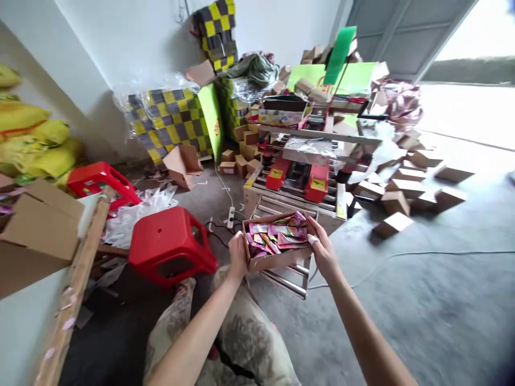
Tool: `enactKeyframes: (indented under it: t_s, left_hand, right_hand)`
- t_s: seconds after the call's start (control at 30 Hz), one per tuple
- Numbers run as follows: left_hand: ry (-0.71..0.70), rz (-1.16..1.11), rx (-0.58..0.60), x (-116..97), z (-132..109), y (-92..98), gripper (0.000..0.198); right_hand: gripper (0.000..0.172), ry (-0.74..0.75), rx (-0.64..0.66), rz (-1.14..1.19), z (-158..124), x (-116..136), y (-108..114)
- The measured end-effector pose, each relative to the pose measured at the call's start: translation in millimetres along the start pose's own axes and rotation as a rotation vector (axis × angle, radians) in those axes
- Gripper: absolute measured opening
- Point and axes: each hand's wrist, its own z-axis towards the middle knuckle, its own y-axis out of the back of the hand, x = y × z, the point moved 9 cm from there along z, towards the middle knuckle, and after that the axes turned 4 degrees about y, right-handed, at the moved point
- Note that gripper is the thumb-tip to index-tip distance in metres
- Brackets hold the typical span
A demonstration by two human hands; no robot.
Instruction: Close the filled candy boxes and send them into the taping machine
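I hold a small open cardboard box (277, 260) with both hands, just above the near end of a roller conveyor (287, 281). The box is filled with several pink and multicoloured sachets (277, 238). My left hand (237, 256) grips the box's left side, fingers closed on the wall. My right hand (322, 249) grips its right side, thumb over the rim. Beyond the box, the conveyor leads into a carton-sealing machine (300, 171) with red guides.
A red plastic stool (171, 246) stands left of my knees, a second red stool (100, 182) behind it. Many closed small cartons (396, 201) lie on the concrete floor at right. Checkered bundles (173, 120) lean on the wall. A power strip (231, 217) and cables lie on the floor.
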Motion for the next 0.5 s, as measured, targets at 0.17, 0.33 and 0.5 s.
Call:
enactKeyframes:
  t_s: [0.17,0.33,0.5]
  left_hand:
    - [-0.199,0.109,-0.128,-33,-9,23.5,0.024]
    - [-0.328,0.501,0.296,-65,6,-23.9,0.009]
    - [-0.3,0.842,0.545,-63,32,-58.5,0.008]
  right_hand:
    - [0.043,0.118,0.036,-0.263,-4,10,16]
    - [0.053,0.192,0.628,-0.535,3,31,-25]
    - [0.027,0.168,0.742,-0.599,30,18,-42]
